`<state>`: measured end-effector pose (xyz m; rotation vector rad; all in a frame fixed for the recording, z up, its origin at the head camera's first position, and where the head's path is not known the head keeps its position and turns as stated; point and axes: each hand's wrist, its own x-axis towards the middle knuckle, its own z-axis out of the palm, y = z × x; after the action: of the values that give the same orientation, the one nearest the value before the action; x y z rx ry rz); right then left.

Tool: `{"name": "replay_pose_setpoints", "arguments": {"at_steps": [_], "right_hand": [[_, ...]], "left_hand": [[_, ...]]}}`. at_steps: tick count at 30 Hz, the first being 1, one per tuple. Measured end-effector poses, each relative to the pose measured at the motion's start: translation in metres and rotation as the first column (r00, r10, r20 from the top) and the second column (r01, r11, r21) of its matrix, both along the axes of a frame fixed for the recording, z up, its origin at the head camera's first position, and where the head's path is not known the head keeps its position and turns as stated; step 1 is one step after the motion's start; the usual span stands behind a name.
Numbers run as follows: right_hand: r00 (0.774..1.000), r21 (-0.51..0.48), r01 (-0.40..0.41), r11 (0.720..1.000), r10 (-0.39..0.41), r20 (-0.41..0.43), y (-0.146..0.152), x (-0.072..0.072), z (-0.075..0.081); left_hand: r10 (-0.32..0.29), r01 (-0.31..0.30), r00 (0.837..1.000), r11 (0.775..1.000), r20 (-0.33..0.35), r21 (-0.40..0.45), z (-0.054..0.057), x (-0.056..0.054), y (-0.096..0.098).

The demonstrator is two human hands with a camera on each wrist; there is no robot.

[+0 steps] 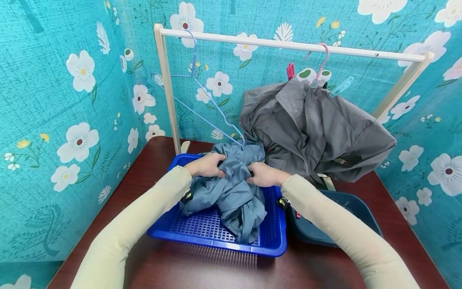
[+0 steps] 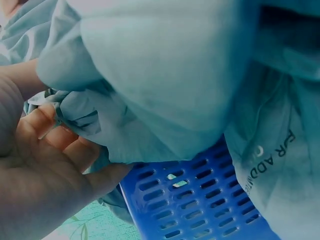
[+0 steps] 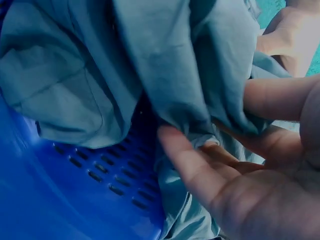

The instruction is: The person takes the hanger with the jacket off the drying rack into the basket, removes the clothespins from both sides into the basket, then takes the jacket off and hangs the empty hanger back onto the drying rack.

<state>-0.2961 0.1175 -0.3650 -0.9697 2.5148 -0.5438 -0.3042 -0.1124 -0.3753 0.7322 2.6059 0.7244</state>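
Observation:
A crumpled blue-grey garment [image 1: 231, 188] lies bunched over the blue plastic basket [image 1: 216, 245], and its lower folds rest inside. My left hand [image 1: 209, 165] grips its upper left part, with thumb and fingers closing on the fabric in the left wrist view. My right hand [image 1: 265, 174] holds the upper right part. In the right wrist view the thumb and fingers of that hand pinch a fold [image 3: 220, 100]. Printed dark letters [image 2: 270, 162] show on the cloth in the left wrist view. Just behind the hands, the blue hanger's [image 1: 220, 110] lower corner overlaps the garment.
A wooden rail [image 1: 252, 40] spans the table; the blue hanger hangs at its left end. Farther right, a dark grey garment [image 1: 314, 128] hangs from a pink hanger [image 1: 326, 56] with clothes pegs [image 1: 290, 71]. A dark teal basin [image 1: 364, 208] stands right of the basket on the brown table [image 1: 202, 269].

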Motion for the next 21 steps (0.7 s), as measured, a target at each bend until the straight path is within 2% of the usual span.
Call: {"name": "replay_pose_setpoints", "arguments": {"at_steps": [7,13,15,18,21], "right_hand": [[0.992,0.035,0.089,0.995,-0.092,0.092,-0.001,-0.011,0.001],[0.981,-0.012,0.082,0.997,-0.079,0.179,0.003,-0.017,0.004],[0.969,-0.044,0.099,0.994,-0.086,0.231,0.007,-0.02,0.007],[0.943,-0.098,0.205,0.974,-0.17,0.285,0.012,-0.023,0.01],[0.898,-0.121,0.366,0.923,-0.316,0.305,0.015,-0.026,0.01]], "left_hand": [[-0.012,0.011,0.999,1.0,0.053,0.008,0.003,0.0,0.003],[-0.043,0.04,0.997,0.998,0.066,0.05,0.002,-0.001,-0.001],[-0.053,0.048,0.996,0.996,0.069,0.072,0.002,-0.001,-0.003],[-0.059,0.052,0.996,0.993,0.066,0.107,0.002,0.0,-0.006],[-0.08,0.073,0.996,0.99,0.05,0.122,0.002,0.0,-0.008]]}}
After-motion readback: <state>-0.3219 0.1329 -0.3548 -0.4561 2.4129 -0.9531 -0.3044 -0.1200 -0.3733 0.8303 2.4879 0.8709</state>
